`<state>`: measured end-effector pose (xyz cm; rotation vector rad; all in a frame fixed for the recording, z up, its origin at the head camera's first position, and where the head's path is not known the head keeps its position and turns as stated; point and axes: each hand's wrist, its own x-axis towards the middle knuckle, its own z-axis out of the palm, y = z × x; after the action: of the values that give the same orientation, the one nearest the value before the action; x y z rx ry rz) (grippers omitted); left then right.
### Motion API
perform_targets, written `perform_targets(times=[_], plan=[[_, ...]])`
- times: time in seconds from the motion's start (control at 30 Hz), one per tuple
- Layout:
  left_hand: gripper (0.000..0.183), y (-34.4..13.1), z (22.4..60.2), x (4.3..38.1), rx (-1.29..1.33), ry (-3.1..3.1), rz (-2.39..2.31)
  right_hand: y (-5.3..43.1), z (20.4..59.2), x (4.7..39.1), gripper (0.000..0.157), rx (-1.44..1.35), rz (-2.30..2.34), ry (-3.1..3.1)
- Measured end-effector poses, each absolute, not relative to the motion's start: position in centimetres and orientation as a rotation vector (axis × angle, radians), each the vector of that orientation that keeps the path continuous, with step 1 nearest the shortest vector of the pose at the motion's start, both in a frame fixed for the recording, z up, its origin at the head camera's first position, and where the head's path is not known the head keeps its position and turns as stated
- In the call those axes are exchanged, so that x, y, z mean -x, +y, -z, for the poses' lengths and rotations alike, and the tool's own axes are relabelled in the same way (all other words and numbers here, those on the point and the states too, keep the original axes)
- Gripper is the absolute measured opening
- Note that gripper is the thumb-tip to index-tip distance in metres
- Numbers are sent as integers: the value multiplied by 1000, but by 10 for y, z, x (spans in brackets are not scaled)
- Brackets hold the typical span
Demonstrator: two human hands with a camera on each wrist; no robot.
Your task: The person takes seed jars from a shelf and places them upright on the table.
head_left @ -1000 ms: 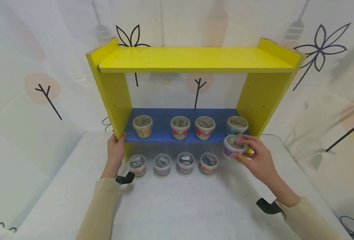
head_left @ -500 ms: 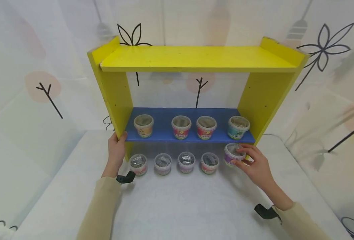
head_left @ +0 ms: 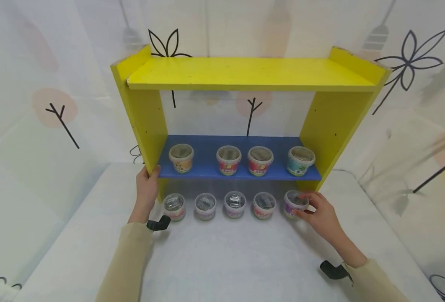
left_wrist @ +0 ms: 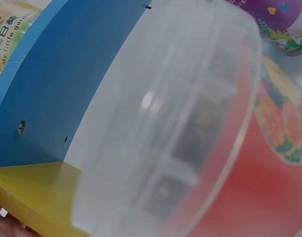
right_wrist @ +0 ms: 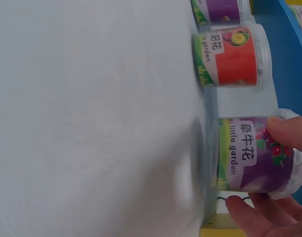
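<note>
My right hand (head_left: 322, 216) pinches a purple-labelled planting cup (head_left: 292, 206) with a clear lid, at the right end of the lower row. In the right wrist view this cup (right_wrist: 247, 155) has fingers on opposite sides; whether its base touches the white table cannot be told. My left hand (head_left: 146, 193) grips the left side panel (head_left: 141, 117) of a yellow-and-blue shelf unit, near the blue board (head_left: 203, 144). In the left wrist view a red-labelled cup (left_wrist: 259, 197) fills the foreground; only a bit of the hand shows at the lower left corner.
Lower row: red cup (head_left: 174, 208), two purple cups (head_left: 205, 207), (head_left: 234, 205), another red cup (head_left: 264, 206). On the blue board stand an orange cup (head_left: 182, 159), two red cups (head_left: 228, 161), (head_left: 260, 162) and a teal cup (head_left: 300, 161). The yellow top board (head_left: 245, 73) overhangs them.
My right hand has lowered the purple cup from in front of the blue board, beside the teal cup, down level with the lower row. My left hand stays on the side panel.
</note>
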<state>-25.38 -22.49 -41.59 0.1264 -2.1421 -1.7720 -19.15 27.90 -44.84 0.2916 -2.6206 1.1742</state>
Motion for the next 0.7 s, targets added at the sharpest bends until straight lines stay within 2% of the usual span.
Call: perform_targets(times=[0.7], plan=[[48,-224,416,253,-153,-2143,1766,280,455,185,70,-283,-1250,-2717]])
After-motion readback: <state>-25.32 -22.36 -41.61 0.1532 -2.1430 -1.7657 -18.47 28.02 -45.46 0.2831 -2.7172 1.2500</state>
